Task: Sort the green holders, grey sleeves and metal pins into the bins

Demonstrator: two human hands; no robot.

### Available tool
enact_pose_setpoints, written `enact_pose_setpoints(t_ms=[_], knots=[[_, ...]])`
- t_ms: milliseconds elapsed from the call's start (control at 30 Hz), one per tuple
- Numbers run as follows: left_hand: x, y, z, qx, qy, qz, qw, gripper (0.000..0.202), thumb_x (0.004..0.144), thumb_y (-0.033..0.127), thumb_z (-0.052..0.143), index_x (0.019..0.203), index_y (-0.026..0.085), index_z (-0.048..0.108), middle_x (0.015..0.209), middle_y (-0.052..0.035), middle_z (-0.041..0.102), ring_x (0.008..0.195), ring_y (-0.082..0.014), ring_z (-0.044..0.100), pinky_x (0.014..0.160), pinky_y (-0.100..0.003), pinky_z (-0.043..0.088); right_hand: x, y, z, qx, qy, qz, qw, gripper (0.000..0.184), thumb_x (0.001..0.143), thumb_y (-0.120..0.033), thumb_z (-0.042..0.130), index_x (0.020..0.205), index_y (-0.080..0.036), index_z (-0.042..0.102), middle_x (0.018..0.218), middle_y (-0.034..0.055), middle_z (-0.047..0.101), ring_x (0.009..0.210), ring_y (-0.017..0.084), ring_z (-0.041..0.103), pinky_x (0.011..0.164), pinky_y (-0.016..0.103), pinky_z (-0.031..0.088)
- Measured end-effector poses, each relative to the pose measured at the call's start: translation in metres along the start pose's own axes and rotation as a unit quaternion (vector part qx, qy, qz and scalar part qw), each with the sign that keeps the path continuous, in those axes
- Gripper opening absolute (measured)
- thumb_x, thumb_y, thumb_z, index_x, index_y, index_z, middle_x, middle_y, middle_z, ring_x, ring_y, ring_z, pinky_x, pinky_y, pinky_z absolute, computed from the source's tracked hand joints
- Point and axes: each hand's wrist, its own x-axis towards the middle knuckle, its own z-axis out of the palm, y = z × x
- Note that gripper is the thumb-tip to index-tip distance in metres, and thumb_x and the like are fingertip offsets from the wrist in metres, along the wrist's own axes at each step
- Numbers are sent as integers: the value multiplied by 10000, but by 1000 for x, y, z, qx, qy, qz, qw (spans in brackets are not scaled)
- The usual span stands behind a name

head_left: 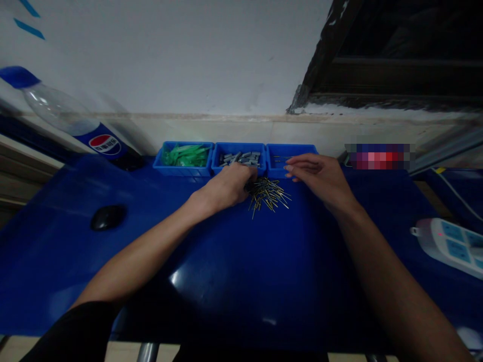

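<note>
Presently, left hand (232, 182): palm down at the left edge of a pile of thin metal pins (268, 195), fingers curled; the fingertips are hidden, so I cannot tell whether they grip anything.
Right hand (320, 176): over the front right part of the right-hand blue bin (292, 149), thumb and fingertips drawn close together; whether a pin sits between them is too indistinct to tell. The two hands are apart from each other.
Handling the pins: slim, tangled pieces like these probably call for a light fingertip pinch, a few at a time, with the left hand steadying the heap and the right kept low over the bin so that nothing bounces out.
Pile: touching or just beside the left hand, to the left of and nearer the wearer than the right fingertips; pins gold and silver in tone, pointing many ways.
Blue bins: three in a row behind the pile. The right one has a few thin pins, the middle one grey pieces (247, 158), the left one green pieces (188, 155) in clear plastic.
Blue worktop (234, 281): glossy, beneath everything; black computer mouse (107, 217) toward the left, Pepsi bottle (101, 141) behind it, white power strip (453, 244) far right.
</note>
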Motion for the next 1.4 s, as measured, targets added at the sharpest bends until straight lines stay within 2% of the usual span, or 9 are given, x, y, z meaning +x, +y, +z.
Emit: enact_pose_setpoints(t_ms=[167, 333, 567, 767, 867, 967, 1067, 1233, 1400], knots=[[3, 13, -11, -184, 88, 52, 978, 273, 823, 89, 630, 1061, 150, 750, 883, -44, 757, 766, -153, 697, 747, -278, 548, 0, 2, 3, 22, -68, 15, 997, 233, 775, -379, 853, 928, -216, 787, 871, 68, 806, 820, 246, 776, 764, 402, 612], [5, 17, -13, -316, 155, 43, 935, 127, 852, 194, 711, 949, 135, 769, 889, -69, 773, 820, -152, 704, 803, -283, 592, -4, 3, 3, 109, -185, 102, 971, 331, 742, -374, 912, 1003, -229, 767, 925, 70, 831, 913, 250, 794, 848, 400, 621], [7, 13, -13, -366, 169, 26, 915, 146, 788, 212, 787, 917, 149, 814, 902, -70, 802, 853, -166, 723, 853, -310, 606, -7, -2, 5, 184, -187, 133, 956, 319, 702, -376, 953, 927, -238, 775, 900, 53, 823, 901, 226, 788, 905, 392, 610], [5, 14, -12, -341, 125, 43, 931, 138, 776, 193, 781, 905, 152, 808, 881, -60, 798, 807, -162, 725, 835, -303, 618, -7, 3, 8, 181, -145, 105, 967, 240, 723, -384, 921, 888, -257, 804, 902, 42, 805, 894, 218, 762, 948, 422, 602], [4, 13, -10, -288, 120, 46, 949, 167, 803, 173, 749, 961, 142, 794, 930, -72, 795, 802, -164, 733, 809, -296, 614, -5, 3, 9, 155, -122, 82, 977, 189, 745, -361, 896, 876, -257, 809, 874, 37, 800, 860, 216, 755, 920, 424, 609], [2, 9, -9, -161, 87, 44, 982, 242, 829, 159, 732, 1066, 150, 781, 1003, -87, 792, 872, -197, 749, 861, -331, 604, -3, -1, 5, 101, -31, 37, 994, 164, 751, -362, 881, 830, -243, 800, 799, 37, 787, 770, 215, 740, 833, 418, 623], [-1, 7, -6, -56, 22, 37, 997, 280, 824, 104, 711, 1091, 163, 771, 1041, -101, 788, 962, -230, 749, 928, -353, 582, 0, -5, -2, 39, 47, 0, 998, 155, 781, -372, 851, 860, -245, 810, 810, 50, 795, 787, 243, 756, 790, 425, 630], [-1, 8, 2, 49, -51, -4, 997, 269, 861, 27, 600, 1042, 153, 754, 1036, -134, 774, 934, -247, 743, 830, -347, 567, 1, -6, -10, 0, 43, -14, 999, 204, 805, -377, 835, 972, -259, 830, 864, 56, 805, 855, 273, 775, 792, 439, 635], [2, 4, 6, 69, -46, 8, 997, 327, 825, -31, 542, 1014, 150, 739, 923, -97, 751, 834, -205, 717, 710, -294, 504, -1, -9, -5, 4, 23, -1, 1000, 151, 803, -361, 834, 908, -255, 821, 832, 52, 798, 826, 272, 774, 765, 429, 625]])
